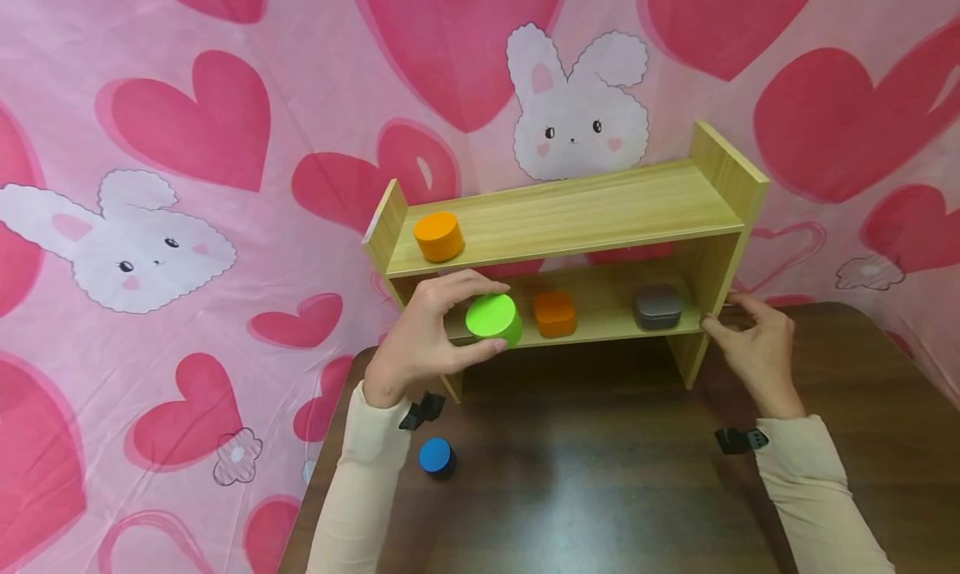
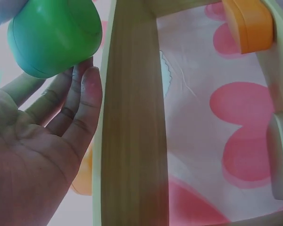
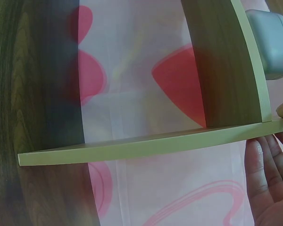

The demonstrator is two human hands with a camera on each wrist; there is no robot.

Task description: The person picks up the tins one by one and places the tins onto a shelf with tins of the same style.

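Note:
My left hand (image 1: pixel 431 332) grips a round bright green tin (image 1: pixel 492 319) between thumb and fingers, held in front of the lower board at the left of the wooden shelf (image 1: pixel 570 212). In the left wrist view the green tin (image 2: pixel 56 35) tilts above the palm. My right hand (image 1: pixel 756 345) pinches the shelf's right side panel, thumb on the inner side and fingers outside. On the top board at the left stands a round orange tin (image 1: pixel 438 237). The lower board bears a squarish orange tin (image 1: pixel 554 314) and, toward the right, a grey tin (image 1: pixel 657 306).
A round blue tin (image 1: pixel 437 456) stands on the dark wooden table (image 1: pixel 600 474), near the left forearm. Behind the shelf hangs a pink cloth (image 1: pixel 315 49) with hearts and rabbits. Raised side panels bound the shelf's top board at both ends.

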